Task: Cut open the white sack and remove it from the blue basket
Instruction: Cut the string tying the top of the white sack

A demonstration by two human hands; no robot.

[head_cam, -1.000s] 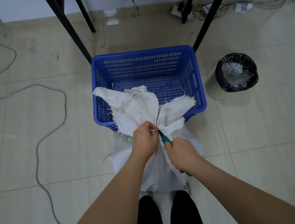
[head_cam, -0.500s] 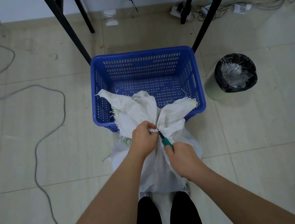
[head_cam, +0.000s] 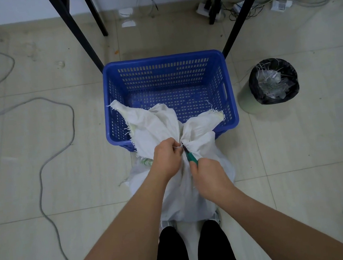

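A white woven sack (head_cam: 156, 125) stands on the floor against the near wall of the blue basket (head_cam: 163, 59), its frayed top flaps draped over the near rim. My left hand (head_cam: 166, 158) pinches the tied neck of the sack and a thin white string. My right hand (head_cam: 208, 174) grips a green-handled cutter (head_cam: 191, 157) whose dark tip touches the knot right beside my left fingers. The sack's lower body bulges between my forearms, down to my feet.
Black frame legs (head_cam: 77, 30) stand behind the basket on both sides. A black-lined bin (head_cam: 274, 81) sits to the right. A grey cable (head_cam: 45, 160) loops over the tiled floor on the left. A power strip (head_cam: 207, 9) and wires lie along the back wall.
The cutter's tip has edged closer into the knot, and the sack's left flap has sunk a little lower over the basket rim. Both hands stay at the neck.
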